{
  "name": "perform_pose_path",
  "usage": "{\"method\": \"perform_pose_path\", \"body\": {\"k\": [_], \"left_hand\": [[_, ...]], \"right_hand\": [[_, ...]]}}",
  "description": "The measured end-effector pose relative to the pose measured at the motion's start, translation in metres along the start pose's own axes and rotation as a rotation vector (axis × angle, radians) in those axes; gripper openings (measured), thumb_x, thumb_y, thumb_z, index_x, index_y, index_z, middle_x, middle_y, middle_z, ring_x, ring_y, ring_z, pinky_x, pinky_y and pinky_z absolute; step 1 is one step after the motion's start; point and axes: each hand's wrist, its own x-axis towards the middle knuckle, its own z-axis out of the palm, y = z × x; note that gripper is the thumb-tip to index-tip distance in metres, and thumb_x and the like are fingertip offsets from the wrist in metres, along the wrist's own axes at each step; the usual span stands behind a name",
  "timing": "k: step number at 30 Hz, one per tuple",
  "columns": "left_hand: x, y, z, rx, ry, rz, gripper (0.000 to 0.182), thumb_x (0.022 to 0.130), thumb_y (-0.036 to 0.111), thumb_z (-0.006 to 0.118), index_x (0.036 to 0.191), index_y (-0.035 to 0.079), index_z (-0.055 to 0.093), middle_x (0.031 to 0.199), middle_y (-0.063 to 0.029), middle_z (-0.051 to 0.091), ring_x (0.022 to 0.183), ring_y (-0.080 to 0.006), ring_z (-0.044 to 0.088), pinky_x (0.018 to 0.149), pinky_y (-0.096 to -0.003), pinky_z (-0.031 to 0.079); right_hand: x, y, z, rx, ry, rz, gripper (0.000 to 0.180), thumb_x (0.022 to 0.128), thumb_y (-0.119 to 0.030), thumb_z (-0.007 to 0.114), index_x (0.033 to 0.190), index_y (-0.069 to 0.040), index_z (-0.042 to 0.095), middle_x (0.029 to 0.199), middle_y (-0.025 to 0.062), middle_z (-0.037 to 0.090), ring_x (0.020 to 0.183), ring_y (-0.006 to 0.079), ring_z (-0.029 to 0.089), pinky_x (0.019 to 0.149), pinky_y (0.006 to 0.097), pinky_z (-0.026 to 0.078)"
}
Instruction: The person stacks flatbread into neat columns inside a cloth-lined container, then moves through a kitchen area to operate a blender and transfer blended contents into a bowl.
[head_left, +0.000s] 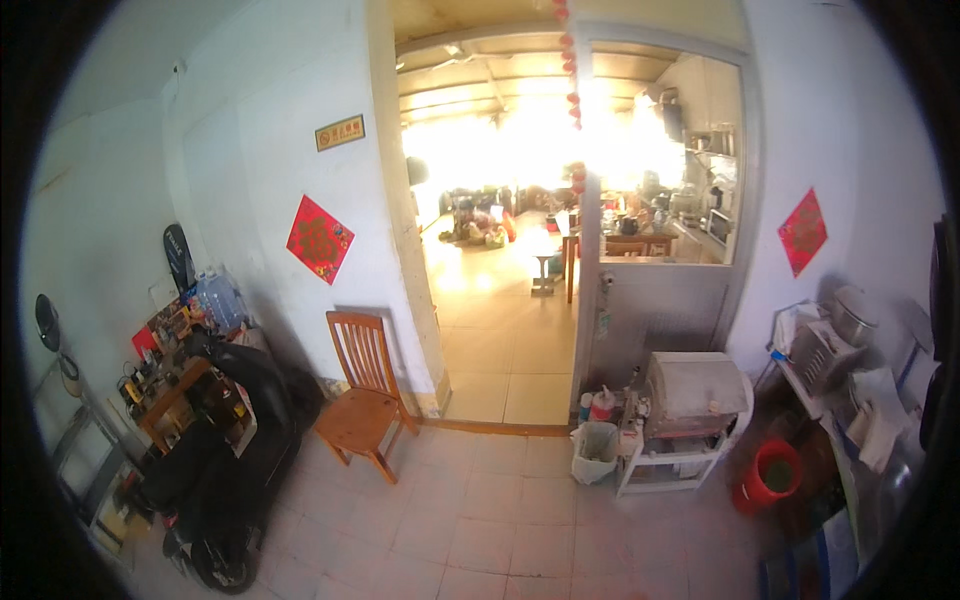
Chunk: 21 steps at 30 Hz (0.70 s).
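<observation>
Neither of my hands is in view. Before me a tiled floor (480, 517) runs up to an open doorway with a low wooden threshold (495, 429). Left of the opening stands a wooden chair (365, 397) with a slatted back, its seat bare. A grey metal door (660, 307) with a glass upper pane fills the right part of the frame. In front of it sits a white-framed machine (694, 397) with a rounded cover; its kind is unclear. Beside that machine a bin with a pale plastic liner (596, 454) rests on the floor.
A black motor scooter (247, 450) is parked at left, by a cluttered wooden desk (176, 397) with large water bottles (220, 300). At right, a red bucket (769, 476) stands below a loaded bench (802, 382). Beyond the doorway are a table (637, 241) and a stool (542, 270) in glare.
</observation>
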Motion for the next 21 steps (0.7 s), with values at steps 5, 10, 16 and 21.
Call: {"method": "perform_pose_path", "body": {"k": [5, 10, 16, 21], "left_hand": [[0.025, 0.041, -0.052, -0.247, -0.009, -0.156, 0.041, 0.092, 0.04, 0.065, 0.121, 0.011, 0.065, 0.111, -0.0148, 0.07, 0.099, -0.032, 0.067, 0.087, -0.0452, 0.053], [0.112, 0.13, -0.123, -0.315, -0.079, -0.207, 0.04, 0.091, 0.038, 0.065, 0.119, 0.009, 0.065, 0.111, -0.0145, 0.07, 0.099, -0.0303, 0.067, 0.087, -0.0448, 0.053], [0.312, 0.261, -0.278, -0.248, -0.082, -0.108, 0.039, 0.091, 0.036, 0.065, 0.117, 0.008, 0.066, 0.11, -0.0141, 0.07, 0.099, -0.0283, 0.067, 0.087, -0.0444, 0.054], [0.549, 0.454, -0.462, -0.11, 0.103, 0.13, 0.038, 0.091, 0.034, 0.065, 0.116, 0.006, 0.067, 0.11, -0.0138, 0.07, 0.1, -0.0266, 0.067, 0.087, -0.0441, 0.054]], "right_hand": [[0.267, -0.338, 0.084, -1.032, 0.104, -0.426, 0.038, 0.096, -0.038, 0.057, 0.108, -0.005, 0.07, 0.107, 0.0206, 0.069, 0.098, 0.0383, 0.065, 0.083, 0.0479, 0.049], [0.402, -0.521, 0.142, -0.177, -0.055, -0.687, 0.029, 0.093, -0.029, 0.059, 0.093, -0.002, 0.068, 0.089, 0.0212, 0.069, 0.082, 0.0365, 0.066, 0.074, 0.0447, 0.051], [0.445, -0.468, 0.098, -0.927, -0.188, -0.092, 0.028, 0.094, -0.032, 0.056, 0.087, -0.006, 0.065, 0.078, 0.0107, 0.068, 0.07, 0.0252, 0.064, 0.066, 0.043, 0.052], [0.445, -0.44, 0.026, -0.629, -0.03, 0.375, 0.028, 0.092, -0.033, 0.057, 0.088, -0.007, 0.068, 0.081, 0.0126, 0.069, 0.074, 0.0284, 0.065, 0.069, 0.0441, 0.052]]}}
